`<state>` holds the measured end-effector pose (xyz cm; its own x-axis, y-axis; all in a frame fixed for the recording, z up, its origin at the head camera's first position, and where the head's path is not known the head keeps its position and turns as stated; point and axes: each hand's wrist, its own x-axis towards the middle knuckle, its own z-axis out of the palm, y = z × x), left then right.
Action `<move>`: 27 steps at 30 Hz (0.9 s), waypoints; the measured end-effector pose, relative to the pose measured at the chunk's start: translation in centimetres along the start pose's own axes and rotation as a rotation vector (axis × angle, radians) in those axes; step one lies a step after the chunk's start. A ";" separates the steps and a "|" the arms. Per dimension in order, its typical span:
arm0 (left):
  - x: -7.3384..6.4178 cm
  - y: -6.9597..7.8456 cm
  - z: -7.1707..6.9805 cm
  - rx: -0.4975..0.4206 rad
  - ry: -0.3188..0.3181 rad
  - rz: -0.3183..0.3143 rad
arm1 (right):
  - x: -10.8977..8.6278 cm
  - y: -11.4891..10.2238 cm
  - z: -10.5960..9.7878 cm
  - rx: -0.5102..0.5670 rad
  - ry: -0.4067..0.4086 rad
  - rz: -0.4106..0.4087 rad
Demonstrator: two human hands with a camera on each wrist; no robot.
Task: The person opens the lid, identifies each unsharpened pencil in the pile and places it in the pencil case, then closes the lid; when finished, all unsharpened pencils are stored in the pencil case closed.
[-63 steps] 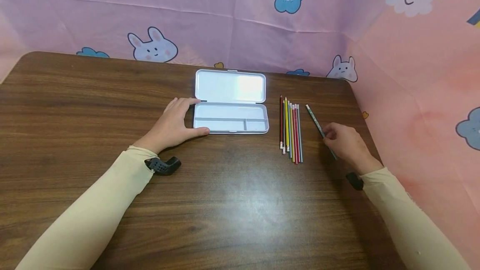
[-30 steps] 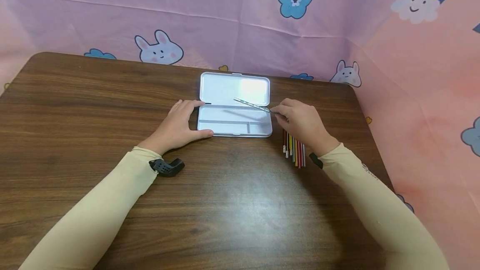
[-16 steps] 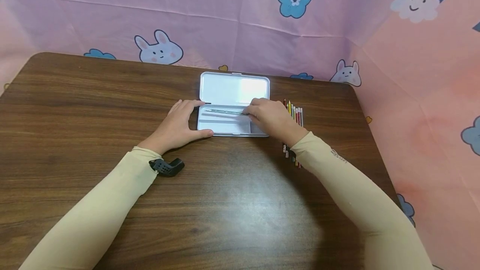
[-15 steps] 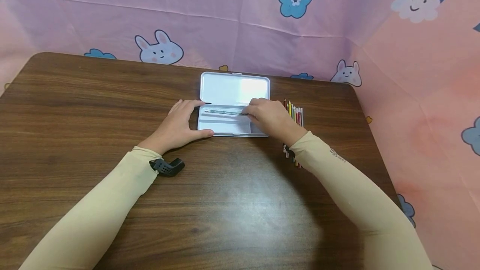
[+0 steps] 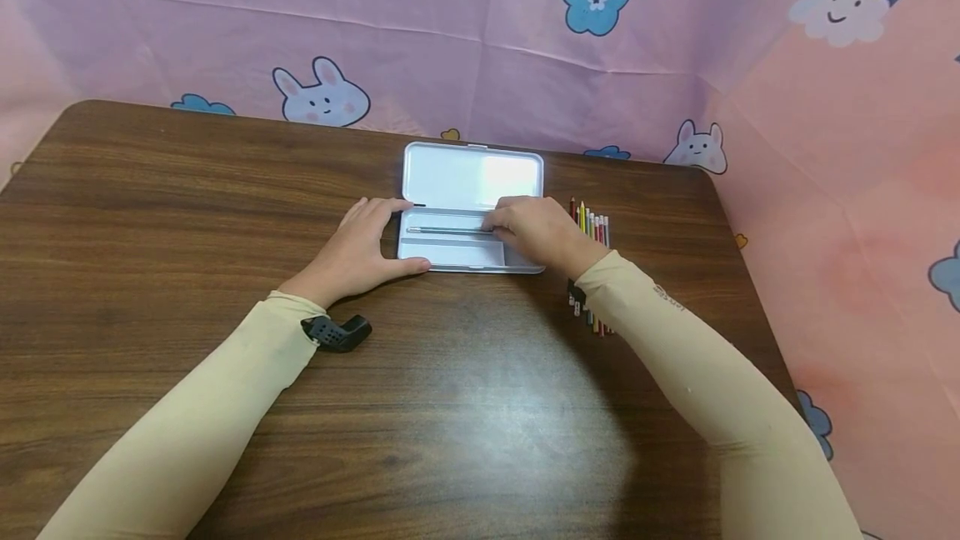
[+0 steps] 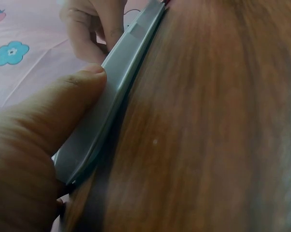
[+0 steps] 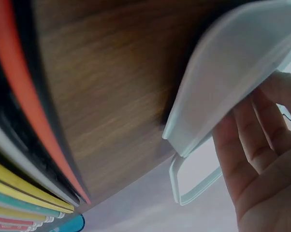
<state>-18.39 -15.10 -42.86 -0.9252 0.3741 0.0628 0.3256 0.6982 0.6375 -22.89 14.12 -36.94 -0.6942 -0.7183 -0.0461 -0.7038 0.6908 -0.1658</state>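
A white pencil case (image 5: pixel 472 175) lies with its lid up on the brown table, its base divided into one long rear compartment and smaller front ones. My left hand (image 5: pixel 352 250) holds the case at its left end, thumb (image 6: pixel 82 87) on the front edge and fingers at the back corner near the hinge. A grey-green pencil (image 5: pixel 448 231) lies lengthwise within the rear compartment, white eraser end to the left. Over the case's right part, my right hand (image 5: pixel 536 227) pinches the pencil's right end, which its fingers hide. In the right wrist view, these fingers reach over the case wall (image 7: pixel 218 87).
Right of the case, several pencils (image 7: pixel 29 96) in red, yellow, black and grey lie side by side, partly under the right forearm. A pink and purple cloth (image 5: pixel 420 32) with cartoon prints hangs behind the table.
My right hand picked up the pencil at the far right, carried it left over the other pencils and lowered it into the case's rear compartment. My left hand stayed on the case.
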 end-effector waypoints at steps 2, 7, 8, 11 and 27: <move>0.0 0.0 0.0 -0.002 -0.001 -0.002 | 0.1 0.1 0.0 0.006 -0.006 -0.003; 0.1 0.0 0.0 -0.006 -0.001 -0.006 | 0.3 0.2 0.1 0.018 -0.011 -0.028; 0.1 -0.1 0.0 -0.005 -0.001 -0.007 | 0.4 0.1 0.0 0.021 -0.012 -0.032; 0.1 -0.1 0.1 -0.004 -0.004 -0.009 | 0.4 0.1 -0.1 0.029 -0.019 -0.036; 0.0 0.2 0.0 -0.004 -0.002 -0.013 | 0.5 0.4 -0.1 0.067 -0.041 -0.059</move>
<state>-18.31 -15.01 -42.74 -0.9290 0.3661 0.0533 0.3129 0.7006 0.6413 -23.50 14.03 -36.91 -0.6441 -0.7613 -0.0748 -0.7307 0.6412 -0.2345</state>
